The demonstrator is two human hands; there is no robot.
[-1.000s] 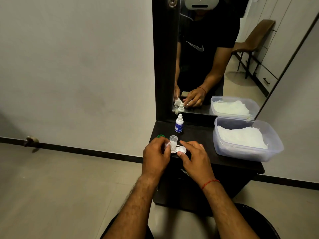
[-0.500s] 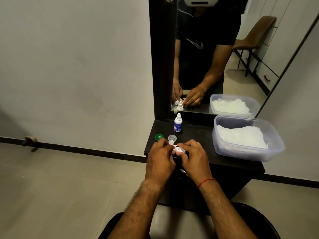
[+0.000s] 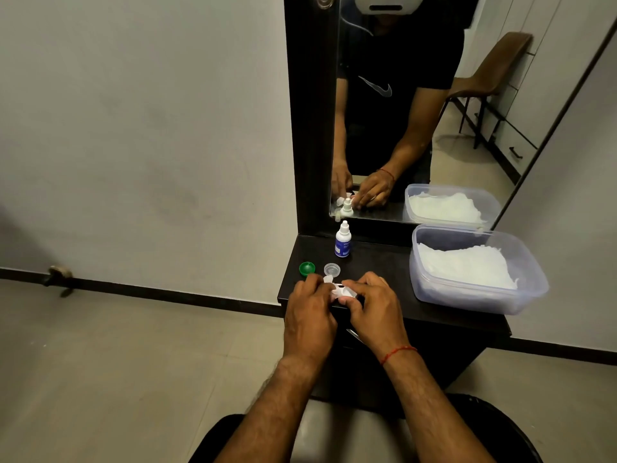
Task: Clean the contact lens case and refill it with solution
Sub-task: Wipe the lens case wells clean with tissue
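Observation:
The white contact lens case (image 3: pixel 341 291) is pinched between both hands just above the front edge of the dark table (image 3: pixel 384 272), mostly hidden by fingers. My left hand (image 3: pixel 310 312) grips its left end, where a small white piece (image 3: pixel 328 279) sticks up at the fingertips. My right hand (image 3: pixel 370 305) grips the right end. A green cap (image 3: pixel 307 268) and a clear cap (image 3: pixel 332 270) lie on the table just beyond my left hand. The small white solution bottle (image 3: pixel 343 243) with a blue label stands upright further back, closed.
A clear plastic tub (image 3: pixel 531 295) holding white tissues sits on the table's right side. A mirror (image 3: pixel 400 111) rises behind the table and reflects my hands. A grey wall is to the left, tiled floor below.
The hands have dropped a little and closed in over the case, covering more of it. The clear cap, upright by my left fingers one second ago, now lies on the table.

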